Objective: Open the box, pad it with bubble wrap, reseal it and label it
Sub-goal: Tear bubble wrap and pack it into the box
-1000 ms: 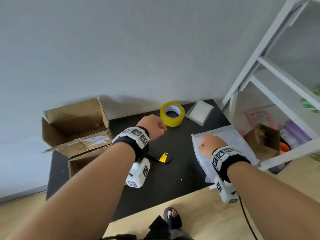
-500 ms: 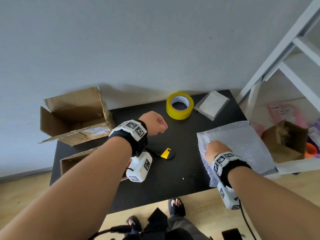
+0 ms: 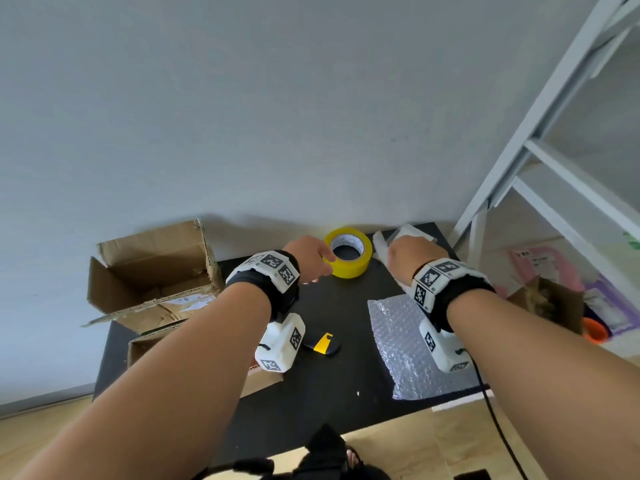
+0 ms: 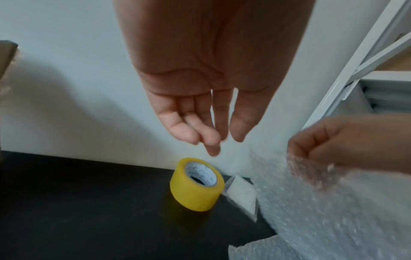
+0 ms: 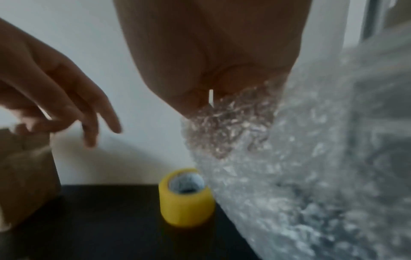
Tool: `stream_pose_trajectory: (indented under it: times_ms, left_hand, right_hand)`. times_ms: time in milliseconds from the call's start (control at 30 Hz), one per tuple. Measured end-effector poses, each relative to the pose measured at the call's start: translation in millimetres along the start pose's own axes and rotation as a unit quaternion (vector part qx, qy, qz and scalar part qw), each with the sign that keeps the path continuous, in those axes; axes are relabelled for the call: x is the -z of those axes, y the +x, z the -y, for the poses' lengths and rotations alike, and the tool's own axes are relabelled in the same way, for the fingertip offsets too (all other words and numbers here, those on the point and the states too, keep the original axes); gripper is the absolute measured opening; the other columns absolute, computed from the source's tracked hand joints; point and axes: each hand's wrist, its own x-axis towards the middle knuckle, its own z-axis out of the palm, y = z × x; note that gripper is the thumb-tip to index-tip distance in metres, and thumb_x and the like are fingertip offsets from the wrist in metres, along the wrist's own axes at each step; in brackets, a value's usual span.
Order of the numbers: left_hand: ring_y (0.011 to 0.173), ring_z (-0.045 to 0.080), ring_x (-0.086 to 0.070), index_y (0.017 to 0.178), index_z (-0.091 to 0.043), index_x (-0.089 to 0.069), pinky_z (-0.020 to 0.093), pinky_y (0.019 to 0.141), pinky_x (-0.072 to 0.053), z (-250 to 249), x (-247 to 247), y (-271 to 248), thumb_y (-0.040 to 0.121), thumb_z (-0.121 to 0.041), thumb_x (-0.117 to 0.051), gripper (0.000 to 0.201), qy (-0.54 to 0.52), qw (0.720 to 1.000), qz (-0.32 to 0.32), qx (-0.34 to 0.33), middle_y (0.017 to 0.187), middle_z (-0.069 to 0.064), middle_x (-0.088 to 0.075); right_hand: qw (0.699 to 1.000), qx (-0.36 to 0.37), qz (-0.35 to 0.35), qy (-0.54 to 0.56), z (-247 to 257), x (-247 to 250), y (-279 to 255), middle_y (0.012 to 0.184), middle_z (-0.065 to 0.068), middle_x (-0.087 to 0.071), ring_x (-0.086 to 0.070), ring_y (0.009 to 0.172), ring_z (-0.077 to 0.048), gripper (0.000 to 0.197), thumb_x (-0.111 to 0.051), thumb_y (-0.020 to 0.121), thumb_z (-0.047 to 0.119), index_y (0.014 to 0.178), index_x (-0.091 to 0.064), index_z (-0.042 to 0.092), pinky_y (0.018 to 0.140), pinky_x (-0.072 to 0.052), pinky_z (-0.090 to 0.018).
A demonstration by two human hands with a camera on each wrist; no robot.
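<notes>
An open cardboard box (image 3: 149, 271) stands at the table's left. My right hand (image 3: 410, 259) is raised and grips the far edge of a bubble wrap sheet (image 3: 405, 341), lifting it while its near part lies on the table. The right wrist view shows the fist (image 5: 222, 98) closed on the crumpled wrap (image 5: 311, 167). My left hand (image 3: 313, 263) hovers just left of the yellow tape roll (image 3: 349, 252), fingers (image 4: 211, 133) straight and holding nothing. A white packet (image 3: 412, 233) lies behind the wrap at the back right.
A yellow and black box cutter (image 3: 323, 344) lies mid-table. A second cardboard box (image 3: 152, 344) sits under my left forearm. The black table (image 3: 332, 306) backs onto a grey wall. A white shelf frame (image 3: 540, 140) stands at the right, with clutter on the floor.
My right hand has risen and moved toward the wall, pulling the bubble wrap's edge up with it. My left hand has opened from a fist and moved toward the tape roll.
</notes>
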Motion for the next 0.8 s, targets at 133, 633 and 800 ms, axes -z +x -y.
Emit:
stream_pose_trajectory:
  times_ms: [133,633,800]
  left_hand:
    - [0.073,0.023,-0.06,0.147,-0.024,-0.026,0.036,0.073,-0.057,-9,18,-4,0.081,-0.005,-0.067,0.081,-0.068,0.995,-0.063,-0.023,0.139,0.005,-0.044]
    - [0.069,0.011,-0.063,0.085,-0.014,-0.062,0.02,0.06,-0.052,36,94,-56,0.09,-0.02,-0.065,0.009,-0.315,0.936,-0.156,-0.031,0.083,-0.001,-0.073]
    - [0.065,0.011,-0.062,0.088,-0.011,-0.061,0.02,0.057,-0.053,62,114,-79,0.094,-0.021,-0.059,0.011,-0.387,0.901,-0.194,-0.01,0.079,0.001,-0.07]
  right_hand:
    - [0.998,0.047,-0.026,0.046,30,46,-7,0.091,-0.006,-0.066,-0.061,0.085,-0.028,0.034,-0.042,0.086,0.037,0.089,-0.068,0.015,0.08,-0.05,-0.033]
    - [0.928,0.139,-0.207,0.277,82,100,-27,0.096,0.008,-0.063,-0.059,0.088,-0.015,0.031,-0.053,0.088,0.049,0.101,-0.062,0.023,0.076,-0.048,-0.029]
    - [0.892,0.092,-0.115,0.427,87,89,-19,0.124,-0.003,-0.052,-0.056,0.112,-0.022,0.08,-0.073,0.077,0.044,0.141,-0.032,0.021,0.092,-0.046,-0.034]
